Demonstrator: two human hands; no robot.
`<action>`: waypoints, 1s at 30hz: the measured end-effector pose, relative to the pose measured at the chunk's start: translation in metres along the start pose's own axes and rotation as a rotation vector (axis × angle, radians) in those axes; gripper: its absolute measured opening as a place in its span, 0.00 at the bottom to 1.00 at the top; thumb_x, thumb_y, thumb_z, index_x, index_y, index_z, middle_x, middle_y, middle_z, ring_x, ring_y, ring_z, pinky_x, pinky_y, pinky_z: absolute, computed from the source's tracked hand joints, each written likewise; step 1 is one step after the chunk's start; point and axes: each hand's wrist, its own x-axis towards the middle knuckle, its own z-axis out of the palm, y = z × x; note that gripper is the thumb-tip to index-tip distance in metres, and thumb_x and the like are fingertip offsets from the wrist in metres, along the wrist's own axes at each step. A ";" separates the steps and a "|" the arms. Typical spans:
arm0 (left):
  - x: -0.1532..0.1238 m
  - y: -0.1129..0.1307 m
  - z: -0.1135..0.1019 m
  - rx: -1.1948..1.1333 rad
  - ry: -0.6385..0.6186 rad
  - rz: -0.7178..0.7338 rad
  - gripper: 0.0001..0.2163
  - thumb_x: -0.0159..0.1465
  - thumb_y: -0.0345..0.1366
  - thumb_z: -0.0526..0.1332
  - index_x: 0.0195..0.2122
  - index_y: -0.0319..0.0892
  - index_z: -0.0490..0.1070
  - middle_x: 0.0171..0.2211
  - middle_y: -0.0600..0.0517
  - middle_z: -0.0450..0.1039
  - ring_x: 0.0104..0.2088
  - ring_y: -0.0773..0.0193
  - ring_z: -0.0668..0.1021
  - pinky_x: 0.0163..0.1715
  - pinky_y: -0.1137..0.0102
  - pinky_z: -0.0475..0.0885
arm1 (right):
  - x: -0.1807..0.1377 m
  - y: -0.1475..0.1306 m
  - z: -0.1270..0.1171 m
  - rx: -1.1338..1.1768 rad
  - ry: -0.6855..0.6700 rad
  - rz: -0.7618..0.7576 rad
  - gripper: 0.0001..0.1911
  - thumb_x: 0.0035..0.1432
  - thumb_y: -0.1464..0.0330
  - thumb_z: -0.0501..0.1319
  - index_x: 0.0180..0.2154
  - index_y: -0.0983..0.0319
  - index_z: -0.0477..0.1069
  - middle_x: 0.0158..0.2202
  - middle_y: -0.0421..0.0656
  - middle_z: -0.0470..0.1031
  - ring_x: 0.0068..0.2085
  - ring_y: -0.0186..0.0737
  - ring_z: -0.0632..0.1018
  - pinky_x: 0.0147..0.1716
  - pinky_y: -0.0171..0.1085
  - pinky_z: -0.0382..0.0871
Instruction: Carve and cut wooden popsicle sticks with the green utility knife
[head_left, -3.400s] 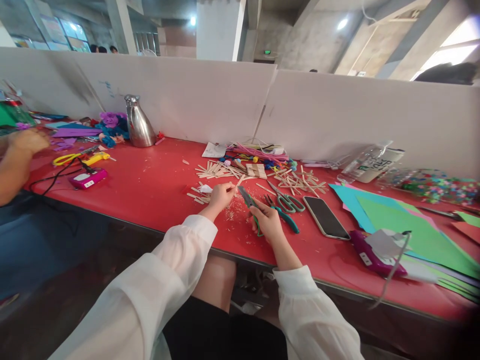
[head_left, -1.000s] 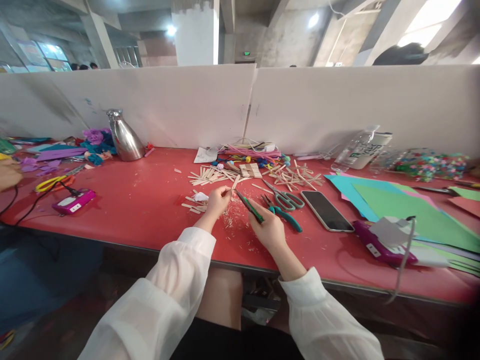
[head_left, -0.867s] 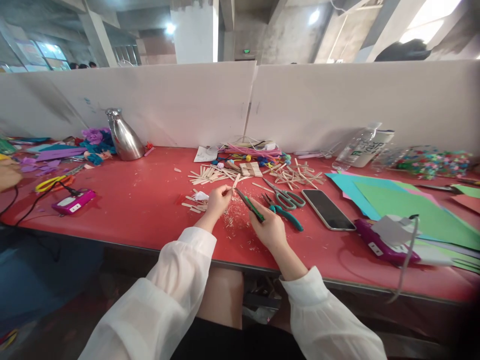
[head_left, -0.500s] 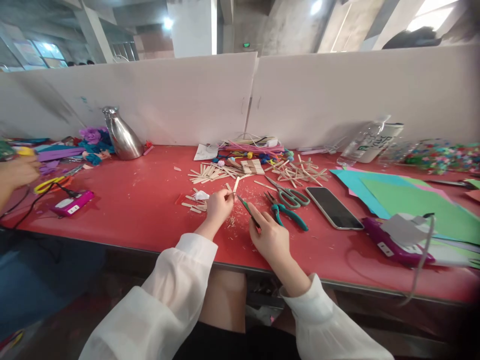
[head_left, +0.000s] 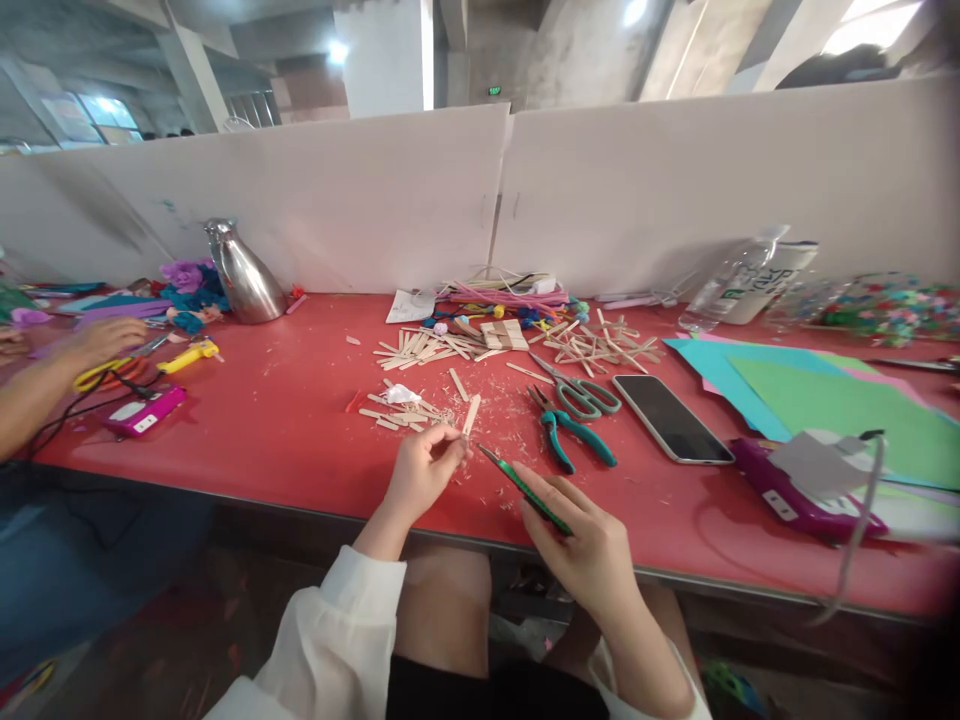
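Between the thumb and fingers of my left hand (head_left: 421,474) is the lower end of a flat wooden craft stick (head_left: 472,412), tilted up and away from me. My right hand (head_left: 589,545) is wrapped round a green utility knife (head_left: 534,494), its blade tip close to the stick's lower end; I cannot tell whether they touch. Wood shavings (head_left: 491,480) lie scattered beneath on the red table (head_left: 285,420). Beyond my left hand lie loose short sticks (head_left: 409,412) and a white crumpled scrap (head_left: 402,394).
Teal pliers (head_left: 574,440), scissors (head_left: 589,397) and a phone (head_left: 673,418) lie to the right, before coloured paper (head_left: 814,400) and a purple power strip (head_left: 802,495). A metal jug (head_left: 246,275) stands back left. At left, another person's hand (head_left: 109,342) is near a yellow glue gun (head_left: 187,356).
Both my hands have come nearer to me with the stick and the knife, and the right hand has shifted right. At left, the other person's hand moved and the glue gun now lies on the table.
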 end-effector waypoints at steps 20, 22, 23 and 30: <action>-0.014 0.001 0.001 0.086 -0.084 -0.095 0.11 0.60 0.41 0.55 0.25 0.41 0.65 0.20 0.54 0.70 0.20 0.69 0.71 0.21 0.77 0.65 | -0.029 -0.033 -0.003 -0.245 0.165 0.092 0.17 0.59 0.68 0.51 0.47 0.54 0.70 0.31 0.39 0.76 0.23 0.31 0.76 0.16 0.29 0.61; -0.015 -0.001 0.000 0.057 -0.061 -0.088 0.11 0.60 0.42 0.55 0.25 0.41 0.66 0.20 0.54 0.70 0.21 0.69 0.71 0.21 0.77 0.66 | -0.029 -0.031 -0.007 -0.077 0.110 0.147 0.17 0.58 0.67 0.52 0.49 0.55 0.68 0.33 0.40 0.77 0.20 0.30 0.75 0.16 0.29 0.64; -0.015 -0.001 0.000 0.054 -0.050 -0.081 0.11 0.60 0.42 0.55 0.25 0.41 0.66 0.21 0.53 0.71 0.21 0.69 0.71 0.22 0.77 0.66 | -0.029 -0.031 -0.009 0.012 0.077 0.176 0.18 0.58 0.66 0.52 0.50 0.55 0.68 0.35 0.41 0.77 0.21 0.31 0.75 0.16 0.29 0.65; -0.015 -0.005 0.002 0.038 -0.035 -0.034 0.11 0.60 0.42 0.56 0.27 0.40 0.68 0.23 0.52 0.72 0.24 0.68 0.73 0.26 0.76 0.68 | -0.032 -0.032 -0.003 0.248 -0.031 0.241 0.20 0.58 0.64 0.52 0.52 0.61 0.65 0.48 0.45 0.73 0.44 0.44 0.76 0.23 0.32 0.74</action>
